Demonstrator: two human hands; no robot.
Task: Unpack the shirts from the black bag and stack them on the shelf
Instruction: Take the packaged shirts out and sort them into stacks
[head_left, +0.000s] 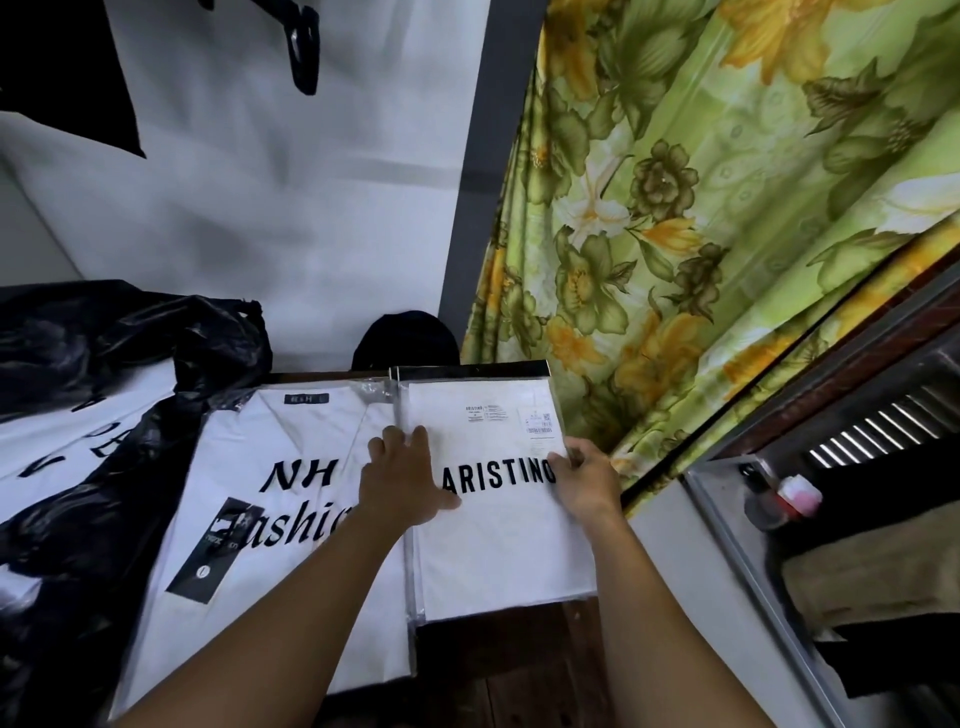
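Squaring the ARISTINO shirt (498, 545) on the shelf (509, 670), we have it right under both hands, its long axis running away from us. Our left hand (402, 483) lies spread flat on its left edge, and our right hand (587, 483) pinches its right edge. It is white, wrapped in clear plastic, and just beside the NH Fashion shirt (270, 467).

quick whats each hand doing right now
Left hand: open, fingers flat on the ARISTINO shirt pack.
Right hand: grips that pack's right edge.
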